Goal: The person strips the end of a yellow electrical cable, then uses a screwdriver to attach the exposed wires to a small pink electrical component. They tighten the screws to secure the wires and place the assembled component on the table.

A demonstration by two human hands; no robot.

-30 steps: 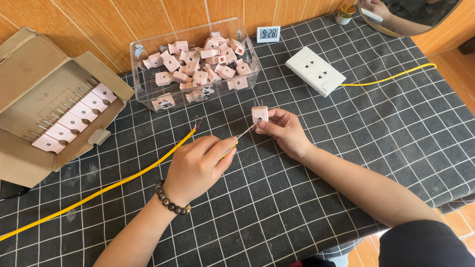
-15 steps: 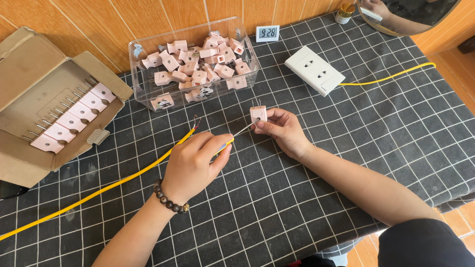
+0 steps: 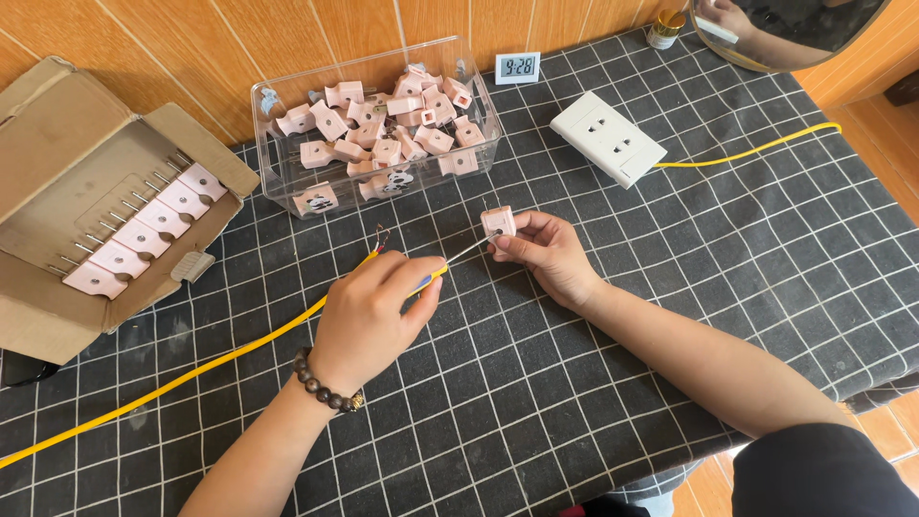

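Head view: little is changing since the earlier frame; both hands are staying put. Left hand (image 3: 369,316) is pinching a thin screwdriver (image 3: 458,258), its shaft pointing far-right into the pink plug (image 3: 499,221) gripped by the right hand (image 3: 548,254). Yellow cable (image 3: 191,369) is trailing left over the black gridded surface (image 3: 766,249), wood panelling beyond.

The left hand (image 3: 369,311) covers most of the screwdriver (image 3: 458,257), so only its thin shaft and a sliver of handle show, and its grip cannot be made out. The screwdriver tip is too small to tell where it meets the plug (image 3: 498,221). The yellow cable (image 3: 191,371) runs off the left edge. The mirror (image 3: 785,29) and carton (image 3: 57,144) are cut off by the frame.
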